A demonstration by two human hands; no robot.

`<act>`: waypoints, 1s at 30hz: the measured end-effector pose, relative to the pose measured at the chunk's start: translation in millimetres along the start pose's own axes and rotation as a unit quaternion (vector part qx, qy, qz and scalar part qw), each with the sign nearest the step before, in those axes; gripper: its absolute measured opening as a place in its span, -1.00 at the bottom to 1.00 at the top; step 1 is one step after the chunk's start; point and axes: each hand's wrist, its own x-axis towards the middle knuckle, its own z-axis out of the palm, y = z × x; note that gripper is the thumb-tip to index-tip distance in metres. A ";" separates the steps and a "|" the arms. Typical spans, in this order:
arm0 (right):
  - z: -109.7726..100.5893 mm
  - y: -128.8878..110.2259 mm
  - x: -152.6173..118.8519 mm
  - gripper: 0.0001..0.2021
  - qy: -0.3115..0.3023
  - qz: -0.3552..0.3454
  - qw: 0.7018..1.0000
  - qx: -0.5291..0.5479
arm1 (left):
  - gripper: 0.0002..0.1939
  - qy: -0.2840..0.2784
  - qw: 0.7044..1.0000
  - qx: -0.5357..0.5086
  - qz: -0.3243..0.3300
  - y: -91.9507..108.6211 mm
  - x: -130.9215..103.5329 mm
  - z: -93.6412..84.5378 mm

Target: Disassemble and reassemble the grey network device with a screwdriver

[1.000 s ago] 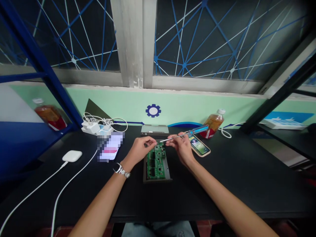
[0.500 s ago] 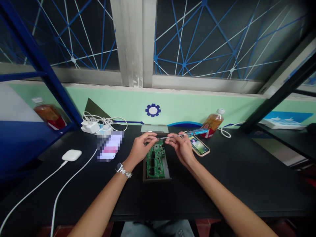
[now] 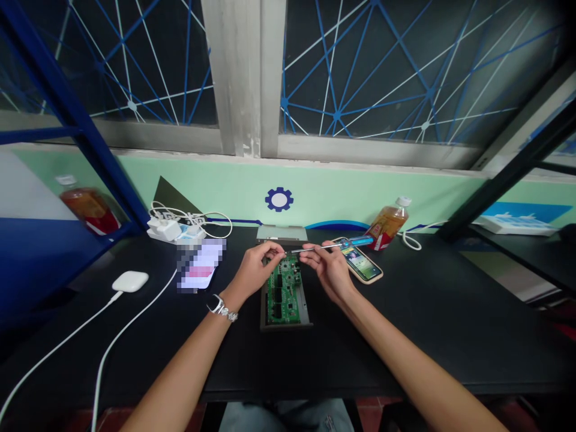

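From the head camera, the right hand (image 3: pixel 330 269) pinches the shaft of a blue-handled screwdriver (image 3: pixel 335 245), held nearly level above a green circuit board (image 3: pixel 284 290) lying mid-desk. The left hand (image 3: pixel 254 269) pinches at the screwdriver's tip. A phone (image 3: pixel 361 266) lies just right.

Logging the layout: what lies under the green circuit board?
The green circuit board sits in a shallow grey metal tray on the black table. Its far end is covered by both hands.
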 end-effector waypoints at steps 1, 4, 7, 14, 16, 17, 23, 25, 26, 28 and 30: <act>0.1 -0.4 0.1 -0.63 -0.002 0.003 1.000 0.001 | -0.85 0.007 1.000 0.010 0.011 1.5 -0.5 0.8; 1.4 -1.8 0.0 -0.64 -0.007 0.015 1.000 0.001 | -0.85 0.022 0.998 0.048 0.043 6.4 -2.3 3.1; 3.3 -1.5 -0.8 -0.65 -0.006 0.021 1.000 0.007 | -0.84 0.027 0.994 0.083 0.060 11.2 -3.8 5.2; -1.9 -9.6 4.7 -0.70 0.027 -0.017 0.999 0.004 | -0.84 0.007 0.987 0.146 0.070 19.8 -3.1 -14.9; -6.3 -17.4 8.4 -0.69 0.041 -0.032 0.999 -0.004 | -0.84 -0.006 0.980 0.190 0.051 12.7 -5.2 -32.4; -8.2 -21.2 9.9 -0.69 0.043 -0.037 0.998 -0.011 | -0.86 -0.028 0.975 0.216 0.040 6.5 -6.9 -42.2; -9.9 -26.8 9.2 -0.67 0.029 -0.048 0.997 -0.048 | -0.87 -0.134 0.942 0.308 0.015 -39.1 -18.3 -81.8; -7.4 -23.5 6.8 -0.67 0.024 -0.039 0.998 -0.051 | -0.84 -0.156 0.935 0.318 0.014 -45.9 -19.6 -82.4; -6.0 -21.9 5.8 -0.66 0.023 -0.033 0.998 -0.053 | -0.83 -0.163 0.933 0.320 0.014 -47.3 -19.9 -81.3; -3.4 -19.7 4.1 -0.66 0.021 -0.022 0.998 -0.056 | -0.81 -0.169 0.930 0.326 0.012 -47.8 -20.1 -78.6; -1.5 -19.1 3.0 -0.65 0.018 -0.015 0.998 -0.059 | -0.80 -0.171 0.928 0.331 0.012 -46.7 -19.8 -77.9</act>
